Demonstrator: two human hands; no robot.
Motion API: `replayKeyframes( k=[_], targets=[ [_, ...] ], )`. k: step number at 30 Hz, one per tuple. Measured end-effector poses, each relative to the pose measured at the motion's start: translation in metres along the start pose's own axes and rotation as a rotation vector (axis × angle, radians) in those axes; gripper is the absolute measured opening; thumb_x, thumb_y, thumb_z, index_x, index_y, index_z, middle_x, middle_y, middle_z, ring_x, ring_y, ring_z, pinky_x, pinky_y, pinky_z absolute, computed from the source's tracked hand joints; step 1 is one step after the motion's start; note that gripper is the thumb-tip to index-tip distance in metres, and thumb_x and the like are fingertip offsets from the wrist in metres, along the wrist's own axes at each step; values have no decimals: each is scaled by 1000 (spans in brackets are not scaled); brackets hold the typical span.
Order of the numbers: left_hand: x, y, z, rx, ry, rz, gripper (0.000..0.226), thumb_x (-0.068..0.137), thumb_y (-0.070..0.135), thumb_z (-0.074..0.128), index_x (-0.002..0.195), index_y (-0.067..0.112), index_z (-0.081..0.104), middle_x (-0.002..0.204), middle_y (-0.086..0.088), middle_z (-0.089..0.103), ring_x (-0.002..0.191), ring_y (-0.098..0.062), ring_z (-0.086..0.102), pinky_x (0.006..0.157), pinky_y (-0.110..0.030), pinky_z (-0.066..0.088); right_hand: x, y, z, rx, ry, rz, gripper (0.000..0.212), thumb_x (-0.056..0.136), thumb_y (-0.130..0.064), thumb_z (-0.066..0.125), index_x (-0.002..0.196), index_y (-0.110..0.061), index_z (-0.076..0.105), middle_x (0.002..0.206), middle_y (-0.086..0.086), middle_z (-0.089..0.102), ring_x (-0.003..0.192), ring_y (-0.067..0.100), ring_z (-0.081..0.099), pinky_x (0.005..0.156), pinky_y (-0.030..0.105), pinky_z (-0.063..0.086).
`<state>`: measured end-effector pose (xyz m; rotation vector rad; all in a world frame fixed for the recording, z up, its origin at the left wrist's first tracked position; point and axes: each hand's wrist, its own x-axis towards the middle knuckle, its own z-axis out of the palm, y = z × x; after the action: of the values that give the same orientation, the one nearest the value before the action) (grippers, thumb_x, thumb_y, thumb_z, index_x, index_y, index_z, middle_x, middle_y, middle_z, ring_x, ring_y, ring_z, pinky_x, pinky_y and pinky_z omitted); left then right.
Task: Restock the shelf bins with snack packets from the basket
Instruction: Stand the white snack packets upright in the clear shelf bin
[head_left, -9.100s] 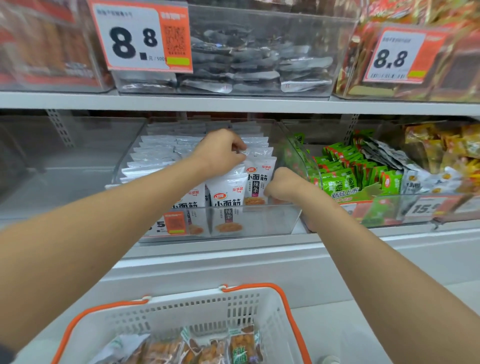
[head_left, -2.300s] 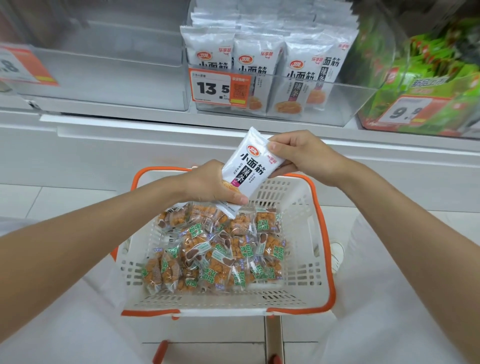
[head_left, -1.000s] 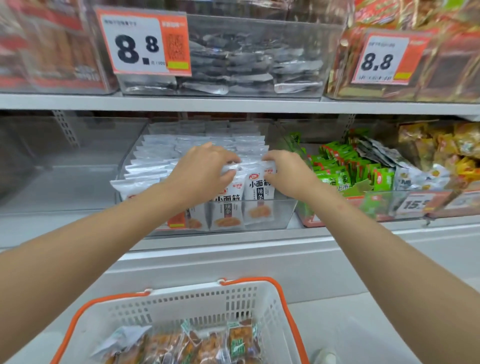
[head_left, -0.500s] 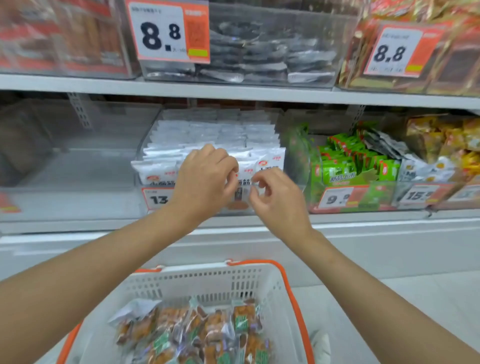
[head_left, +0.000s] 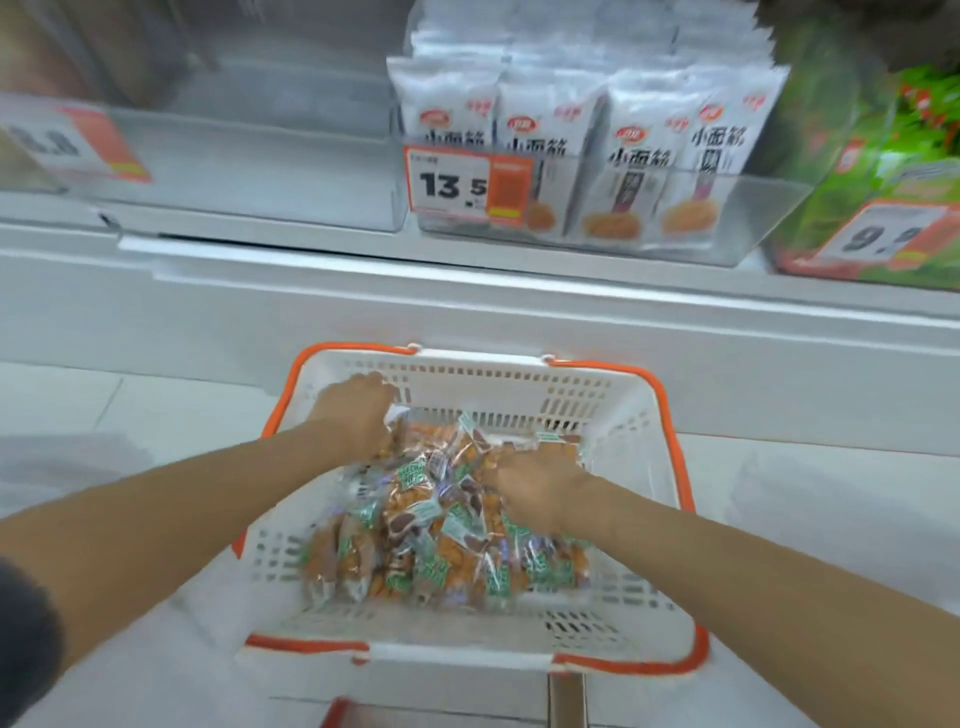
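- The left hand (head_left: 353, 415) fingers curl by a white packet (head_left: 398, 414); grip too blurry to tell.
- The right hand (head_left: 535, 483) fingers sink into snack packets (head_left: 441, 525); grip unclear.
- Packets lie in the basket (head_left: 519, 387) under the shelf bin (head_left: 727, 234).

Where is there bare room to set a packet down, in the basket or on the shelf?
Free: the clear bin left of the white packets; in the basket, the floor strip between the snack packets and the near wall, and the right-hand side. Crowded: the basket's middle, where the left hand and right hand are.
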<state>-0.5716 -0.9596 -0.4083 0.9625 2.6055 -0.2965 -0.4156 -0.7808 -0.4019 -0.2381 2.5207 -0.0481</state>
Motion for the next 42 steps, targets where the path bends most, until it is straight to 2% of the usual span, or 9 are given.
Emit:
replayKeyframes(
  k=[10, 14, 20, 24, 27, 29, 34, 37, 42],
  targets=[
    [22, -10, 20, 235, -128, -54, 31, 80, 3, 69, 107, 14, 58, 101, -3, 64, 95, -22, 64, 72, -31, 48, 15, 4, 4, 72, -13, -18, 26, 90, -8, 52, 114, -9, 62, 107, 8, 61, 96, 26, 60, 69, 35, 52],
    [13, 9, -4, 222, 9, -1, 32, 87, -3, 58, 115, 13, 57, 107, -5, 65, 99, -24, 64, 75, -31, 46, 10, 17, -12, 209, 11, 60, 30, 94, -19, 56, 124, -13, 59, 118, 7, 60, 101, 25, 60, 85, 38, 53],
    [-8, 22, -71, -532, 189, -54, 13, 93, 16, 61, 88, 8, 70, 91, -4, 67, 69, -19, 60, 69, -33, 50, -9, 28, -39, 371, 205, 110, 80, 87, -30, 70, 152, -22, 25, 156, 9, 27, 142, 28, 31, 114, 44, 31],
    [-40, 38, -98, -1285, -131, -115, 8, 91, 14, 67, 91, 6, 69, 81, -8, 73, 70, -20, 73, 67, -30, 61, -29, 18, -47, 355, 329, 92, 115, 73, -51, 78, 155, -31, 1, 163, 4, 9, 149, 24, 8, 120, 49, 14],
    [-49, 48, -105, -1670, -375, -195, 10, 94, 17, 63, 94, 7, 65, 76, -8, 73, 71, -14, 70, 70, -25, 60, -43, 18, -55, 567, 451, 113, 91, 78, -40, 76, 149, -26, 20, 133, 5, 52, 119, 27, 52, 93, 38, 46],
    [-47, 55, -111, -1783, -370, -193, 25, 95, 33, 59, 94, 8, 63, 83, -7, 72, 78, -15, 68, 74, -26, 60, -53, 20, -67, 837, 415, 138, 76, 82, -24, 71, 143, -23, 27, 112, 1, 57, 95, 21, 61, 76, 36, 51],
    [-43, 71, -125, -1668, -155, 172, 61, 74, 62, 59, 111, 15, 67, 109, -6, 72, 108, -19, 63, 100, -34, 47, -66, 19, -93, 1369, 260, 20, 59, 74, -24, 65, 130, -30, 46, 124, 1, 61, 113, 18, 61, 100, 36, 48],
    [-39, 80, -126, -1682, -35, 202, 34, 87, 38, 65, 101, 7, 68, 93, -11, 72, 86, -21, 67, 80, -31, 55, -69, 13, -101, 1461, 233, -36, 33, 92, -26, 64, 124, -19, 57, 110, 15, 70, 101, 26, 68, 96, 38, 52],
    [-32, 76, -135, -1918, -81, 72, 22, 92, 24, 64, 102, 5, 65, 87, -7, 73, 75, -16, 70, 60, -24, 55, -66, 11, -108, 1537, 319, 16, 32, 84, -35, 68, 110, -16, 65, 102, 17, 73, 93, 28, 72, 92, 44, 55]
  ],
)
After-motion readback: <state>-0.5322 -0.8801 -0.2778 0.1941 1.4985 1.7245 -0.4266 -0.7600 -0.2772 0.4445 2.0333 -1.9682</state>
